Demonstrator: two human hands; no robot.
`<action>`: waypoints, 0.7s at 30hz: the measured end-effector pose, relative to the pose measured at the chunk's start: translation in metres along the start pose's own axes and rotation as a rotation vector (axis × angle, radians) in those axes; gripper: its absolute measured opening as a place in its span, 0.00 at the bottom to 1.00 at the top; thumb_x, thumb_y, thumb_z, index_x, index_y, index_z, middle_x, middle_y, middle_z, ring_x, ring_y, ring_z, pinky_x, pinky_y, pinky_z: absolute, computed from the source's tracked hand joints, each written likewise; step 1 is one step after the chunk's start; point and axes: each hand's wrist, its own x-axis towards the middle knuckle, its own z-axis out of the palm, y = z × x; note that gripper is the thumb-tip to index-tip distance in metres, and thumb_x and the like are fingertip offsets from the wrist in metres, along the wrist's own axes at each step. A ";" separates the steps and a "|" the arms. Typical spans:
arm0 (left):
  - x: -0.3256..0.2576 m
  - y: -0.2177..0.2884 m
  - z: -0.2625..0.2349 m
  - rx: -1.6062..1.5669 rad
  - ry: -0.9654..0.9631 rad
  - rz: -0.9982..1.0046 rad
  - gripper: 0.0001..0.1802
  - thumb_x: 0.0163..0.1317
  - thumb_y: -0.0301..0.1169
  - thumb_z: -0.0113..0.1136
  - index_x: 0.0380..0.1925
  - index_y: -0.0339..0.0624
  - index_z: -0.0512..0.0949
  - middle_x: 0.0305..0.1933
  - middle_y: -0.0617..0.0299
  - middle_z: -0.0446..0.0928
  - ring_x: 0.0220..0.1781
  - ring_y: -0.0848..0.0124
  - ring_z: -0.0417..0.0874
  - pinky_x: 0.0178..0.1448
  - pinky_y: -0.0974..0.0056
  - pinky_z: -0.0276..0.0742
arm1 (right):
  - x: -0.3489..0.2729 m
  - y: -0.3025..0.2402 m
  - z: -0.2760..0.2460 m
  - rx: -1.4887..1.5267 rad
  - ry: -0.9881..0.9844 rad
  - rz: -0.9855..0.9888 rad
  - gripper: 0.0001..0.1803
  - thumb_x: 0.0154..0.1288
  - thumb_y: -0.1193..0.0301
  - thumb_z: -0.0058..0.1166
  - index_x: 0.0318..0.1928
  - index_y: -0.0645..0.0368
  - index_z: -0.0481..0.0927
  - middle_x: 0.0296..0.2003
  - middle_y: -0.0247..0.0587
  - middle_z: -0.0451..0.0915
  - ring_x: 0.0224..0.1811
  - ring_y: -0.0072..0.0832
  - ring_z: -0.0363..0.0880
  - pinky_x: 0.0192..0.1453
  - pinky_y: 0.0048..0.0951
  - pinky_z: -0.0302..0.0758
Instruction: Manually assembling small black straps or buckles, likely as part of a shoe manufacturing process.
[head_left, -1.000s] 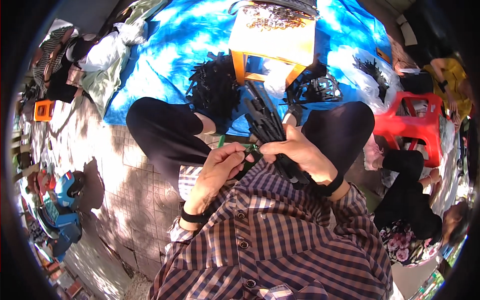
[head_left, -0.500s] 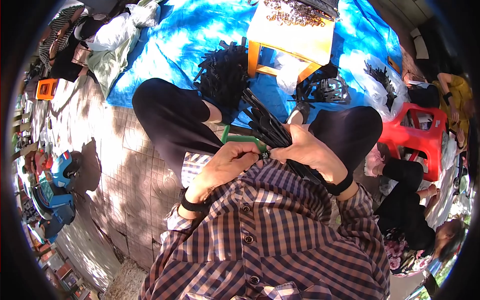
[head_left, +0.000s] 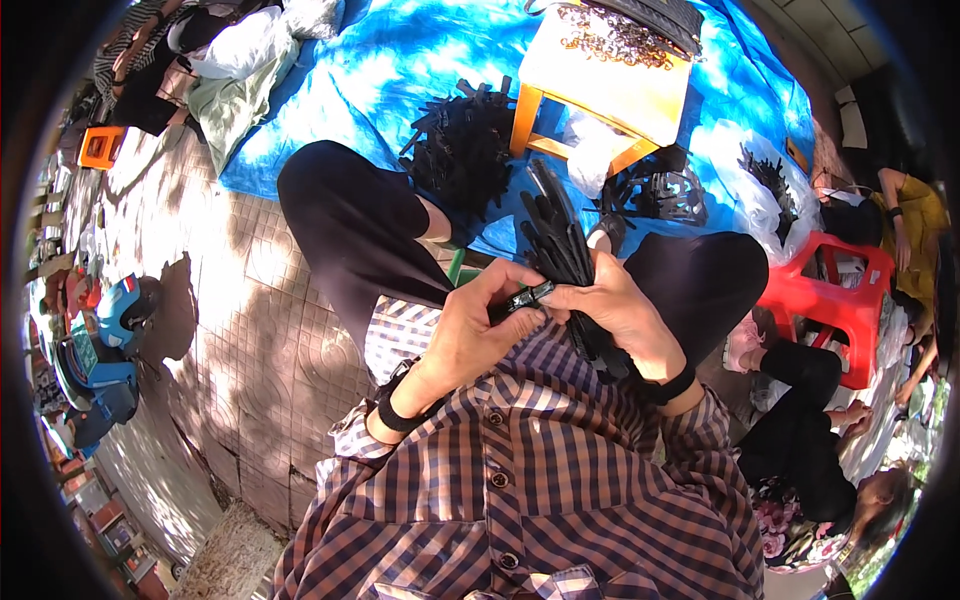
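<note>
My right hand [head_left: 630,315] is closed around a bundle of long, flat black strips [head_left: 558,240] that fans upward and away from me. The bundle's lower ends show below the hand, in front of my shirt. Against it, my left hand [head_left: 478,325] pinches a small, shiny black strip end [head_left: 530,297] between thumb and fingers. The right thumb meets this piece from the other side. What lies deeper in the left palm is hidden. Beyond my hands, a large heap of similar black strips [head_left: 460,150] lies on a blue tarp [head_left: 370,110].
A yellow stool [head_left: 600,105] bears a pile of small brownish-gold pieces [head_left: 615,38] and a black bag [head_left: 660,20]. More black strips sit in a clear plastic bag [head_left: 765,190]. To the right are a red stool [head_left: 835,300] and a seated person [head_left: 800,420]. Part of a green object [head_left: 458,268] shows between my knees.
My left hand has lifted and opened its grip slightly, showing the shiny strip end. The bundle in my right hand has turned more upright. The whole view has shifted a little.
</note>
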 end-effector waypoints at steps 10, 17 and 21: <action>-0.004 0.006 -0.001 0.426 0.072 0.151 0.11 0.52 0.22 0.67 0.35 0.34 0.77 0.35 0.61 0.79 0.34 0.78 0.78 0.40 0.73 0.73 | -0.003 -0.003 0.010 -0.308 0.038 -0.201 0.27 0.56 0.62 0.65 0.50 0.66 0.73 0.37 0.39 0.79 0.39 0.21 0.74 0.47 0.26 0.73; -0.008 0.012 -0.001 0.581 0.231 0.177 0.09 0.50 0.21 0.65 0.32 0.35 0.78 0.29 0.61 0.79 0.27 0.78 0.77 0.34 0.73 0.72 | -0.006 -0.008 0.020 -0.338 0.153 -0.267 0.22 0.57 0.69 0.63 0.49 0.66 0.72 0.37 0.35 0.79 0.38 0.17 0.74 0.45 0.22 0.73; -0.011 0.007 -0.007 0.389 0.187 0.035 0.09 0.51 0.21 0.65 0.33 0.35 0.78 0.30 0.60 0.80 0.29 0.78 0.79 0.34 0.73 0.74 | -0.002 -0.001 0.008 -0.318 0.190 -0.206 0.20 0.56 0.69 0.64 0.47 0.63 0.74 0.35 0.34 0.78 0.35 0.16 0.75 0.41 0.21 0.73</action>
